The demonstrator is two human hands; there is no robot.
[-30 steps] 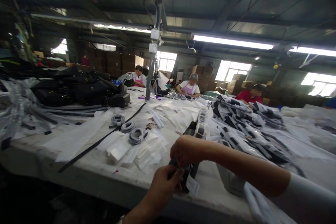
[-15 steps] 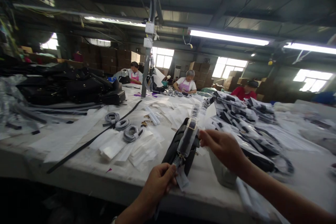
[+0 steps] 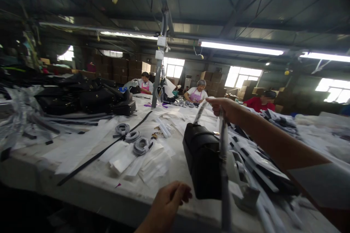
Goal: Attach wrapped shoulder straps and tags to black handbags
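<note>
A black handbag point(image 3: 202, 160) hangs over the front part of the table from my right hand point(image 3: 225, 108). My right hand is closed around its handle point(image 3: 201, 110), which is wrapped in pale plastic. A long wrapped strap point(image 3: 224, 189) drops along the bag's right side past the table edge. Left of the bag's lower end is my left hand point(image 3: 172, 200), apart from it, with loosely curled fingers and nothing visible in them. Beneath and right of the bag, a grey container point(image 3: 247, 198) is partly hidden.
Coiled grey straps point(image 3: 142, 146), white paper sheets point(image 3: 123, 160) and a long black strip point(image 3: 104, 149) lie left of centre. Black bags point(image 3: 90, 96) are heaped at far left. Wrapped straps point(image 3: 254, 158) pile up on the right. A metal post point(image 3: 157, 80) rises mid-table; several co-workers sit beyond.
My right hand has moved from the bag's plastic-wrapped top up to its handle and raised it, turning the bag more upright. My left hand has let go of the strap end.
</note>
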